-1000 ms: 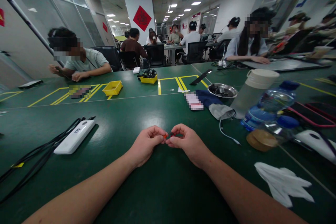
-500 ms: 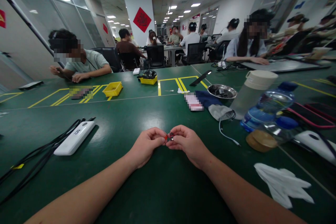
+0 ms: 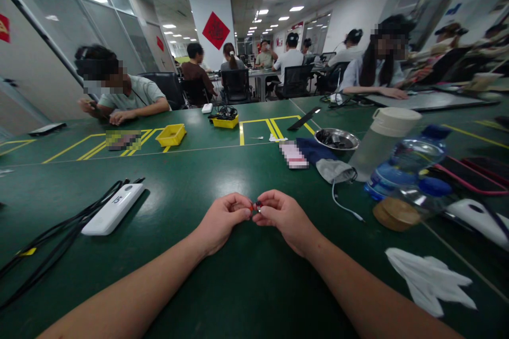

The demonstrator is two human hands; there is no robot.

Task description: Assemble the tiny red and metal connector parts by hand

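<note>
My left hand [image 3: 226,220] and my right hand [image 3: 284,218] meet above the green table [image 3: 254,286], fingertips almost touching. Thumb and fingers of the left are closed on a small red piece [image 3: 252,207], mostly covered by the fingertips. Between the thumb and fingers of the right is a small dark and shiny metallic piece [image 3: 259,205]. The two pieces sit right against each other; whether they are joined I cannot tell. Their exact kind is too small to make out.
A white power bank [image 3: 114,210] with black cables lies left. To the right stand a frosted bottle [image 3: 382,140], a blue-labelled water bottle [image 3: 401,164] and a tipped brown-drink bottle [image 3: 401,209], with crumpled tissue [image 3: 431,278] nearer. Behind are a metal bowl [image 3: 355,142] and a yellow tray [image 3: 170,135].
Both hands keep nearly the same place. The small piece in the right fingers has turned slightly, showing a darker side. In the background, seated people have shifted a little.
</note>
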